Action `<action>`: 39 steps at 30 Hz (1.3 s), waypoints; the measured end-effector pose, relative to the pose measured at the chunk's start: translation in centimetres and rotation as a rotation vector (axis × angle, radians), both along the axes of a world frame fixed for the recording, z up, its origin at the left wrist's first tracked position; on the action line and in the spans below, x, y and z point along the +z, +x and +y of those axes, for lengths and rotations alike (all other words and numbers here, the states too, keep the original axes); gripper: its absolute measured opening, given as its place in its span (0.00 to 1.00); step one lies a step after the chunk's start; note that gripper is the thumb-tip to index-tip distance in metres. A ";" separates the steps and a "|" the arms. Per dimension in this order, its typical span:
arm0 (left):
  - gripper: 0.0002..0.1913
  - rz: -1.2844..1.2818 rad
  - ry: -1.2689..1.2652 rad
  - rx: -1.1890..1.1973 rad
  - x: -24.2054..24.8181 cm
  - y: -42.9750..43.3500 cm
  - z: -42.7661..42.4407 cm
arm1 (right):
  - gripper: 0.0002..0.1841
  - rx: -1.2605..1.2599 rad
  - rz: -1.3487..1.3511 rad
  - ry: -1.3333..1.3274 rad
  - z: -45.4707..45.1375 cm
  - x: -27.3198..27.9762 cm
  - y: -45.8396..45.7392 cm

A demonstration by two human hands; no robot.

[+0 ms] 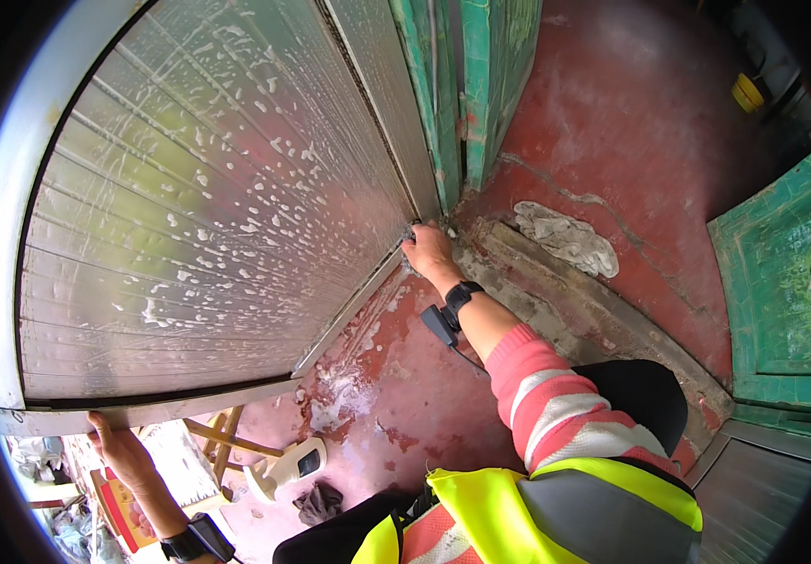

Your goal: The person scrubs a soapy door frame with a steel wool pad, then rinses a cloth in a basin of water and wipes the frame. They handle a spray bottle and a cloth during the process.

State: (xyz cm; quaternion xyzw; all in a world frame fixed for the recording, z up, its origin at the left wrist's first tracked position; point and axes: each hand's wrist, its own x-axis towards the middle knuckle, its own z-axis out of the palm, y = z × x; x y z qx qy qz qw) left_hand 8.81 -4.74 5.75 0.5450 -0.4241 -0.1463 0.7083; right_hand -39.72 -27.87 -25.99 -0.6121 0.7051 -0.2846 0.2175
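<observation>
A ribbed metal door panel (222, 233), wet and dotted with white foam, fills the upper left. At its lower hinge-side corner, my right hand (430, 250) is closed around a dark grey scrubbing pad (409, 264), mostly hidden under the fingers. My left hand (120, 448) rests at the panel's frame edge (165, 405) on the lower left, its thumb on the near face; the other fingers are partly hidden, so its grip is unclear. Suds (338, 395) lie on the red floor beside the panel.
A crumpled pale rag (567, 236) lies past the worn door sill (610, 317). Green painted doors (490, 84) stand at the top and right. A cream plastic object (289, 465), a dark cloth (318, 503) and a wooden stool frame (225, 444) are near my left forearm.
</observation>
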 end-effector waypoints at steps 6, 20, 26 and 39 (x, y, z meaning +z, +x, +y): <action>0.14 -0.025 0.027 0.007 -0.1 -0.5 0.1 | 0.21 -0.171 -0.243 -0.342 2.3 -1.9 -0.2; 0.12 -0.014 0.012 -0.030 0.0 -0.3 0.2 | 0.25 -0.002 0.132 -0.165 0.4 -2.8 0.3; 0.13 -0.025 0.009 -0.017 -0.7 1.0 0.5 | 0.19 -0.059 -0.080 -0.392 0.0 -2.4 -0.1; 0.13 0.030 -0.028 0.013 -0.5 -0.4 -0.1 | 0.14 -0.419 -0.340 -0.446 1.2 -5.1 -1.4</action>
